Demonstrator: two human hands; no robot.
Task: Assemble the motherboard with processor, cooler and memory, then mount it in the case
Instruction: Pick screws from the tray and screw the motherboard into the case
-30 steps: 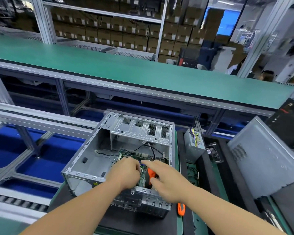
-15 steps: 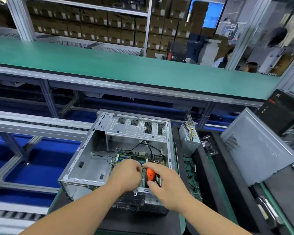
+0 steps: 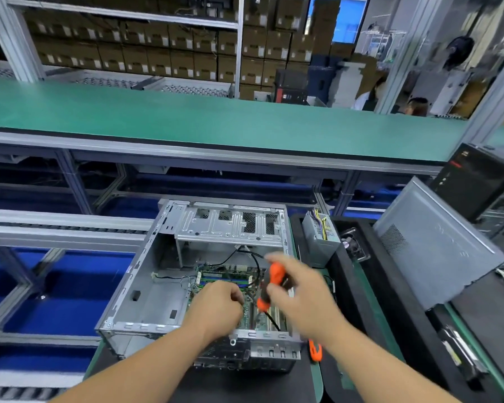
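Observation:
An open grey metal case [image 3: 146, 289] lies on its side on a black mat. A green motherboard [image 3: 230, 279] with memory sticks lies inside it on the right. My left hand [image 3: 218, 303] is curled over the board, fingertips down on it; what they pinch is hidden. My right hand [image 3: 300, 292] grips an orange-handled screwdriver [image 3: 271, 283], lifted above the board with its tip pointing down toward the left hand. The hand is motion-blurred.
A power supply [image 3: 320, 239] with coloured wires stands right of the case. A grey side panel [image 3: 437, 242] leans further right beside a black tower [image 3: 477, 175]. A second orange tool [image 3: 314, 350] lies on the mat. A green conveyor [image 3: 216, 117] runs behind.
My right hand has lifted the screwdriver up out of the case and to the right. The left hand stays on the board. The camera has moved closer.

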